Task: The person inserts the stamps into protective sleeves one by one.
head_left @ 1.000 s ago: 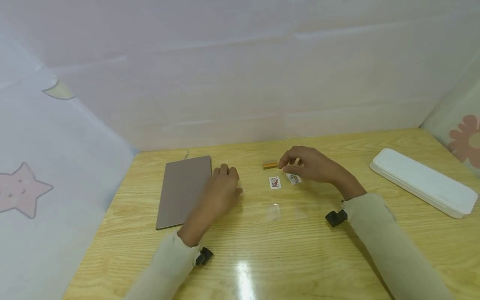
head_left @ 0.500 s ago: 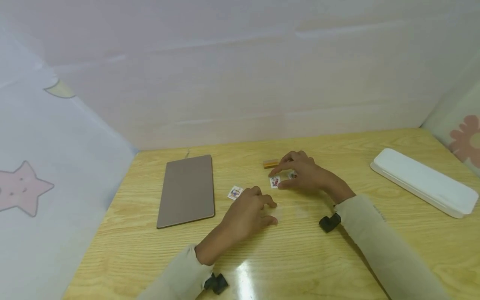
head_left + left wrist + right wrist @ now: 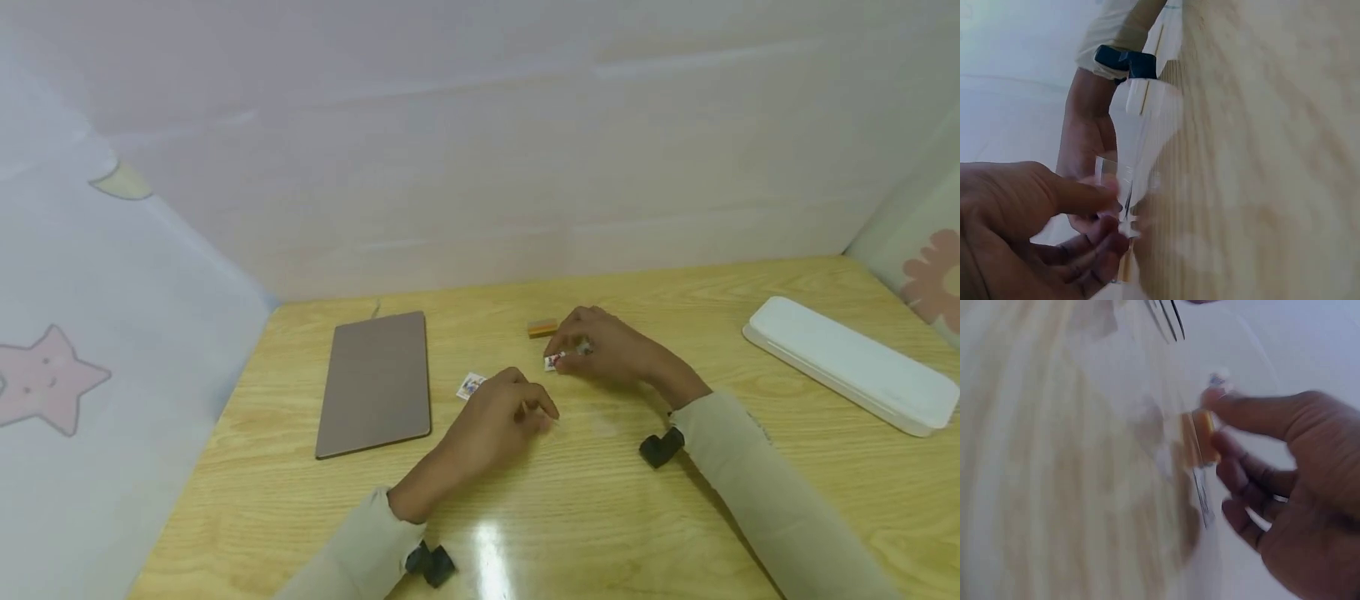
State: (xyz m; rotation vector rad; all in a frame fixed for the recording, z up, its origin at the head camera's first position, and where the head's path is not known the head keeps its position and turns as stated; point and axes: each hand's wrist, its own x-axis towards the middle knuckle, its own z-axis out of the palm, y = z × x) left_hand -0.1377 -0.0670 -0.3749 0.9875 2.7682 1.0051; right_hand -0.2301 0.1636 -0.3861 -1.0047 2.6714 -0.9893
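Observation:
My left hand [image 3: 546,414] pinches a small clear plastic sleeve [image 3: 1112,185] between thumb and fingers, just above the wooden table [image 3: 600,517]. In the left wrist view the left hand [image 3: 1116,215] holds the sleeve on edge. My right hand [image 3: 562,354] pinches a small picture card [image 3: 554,361] and tilts it up off the table. The right wrist view is blurred; there the right hand [image 3: 1216,425] curls near a thin card edge [image 3: 1201,495]. A second picture card [image 3: 470,385] lies flat, left of my left hand.
A small orange block [image 3: 542,328] lies just beyond my right hand, blurred as the orange block [image 3: 1197,439] in the right wrist view. A flat brown pad [image 3: 375,383] lies at the left. A long white case [image 3: 847,362] sits at the right.
My left hand left the brown pad, set a card down beside it, moved right and took hold of the clear sleeve. My right hand tilted one card up off the table.

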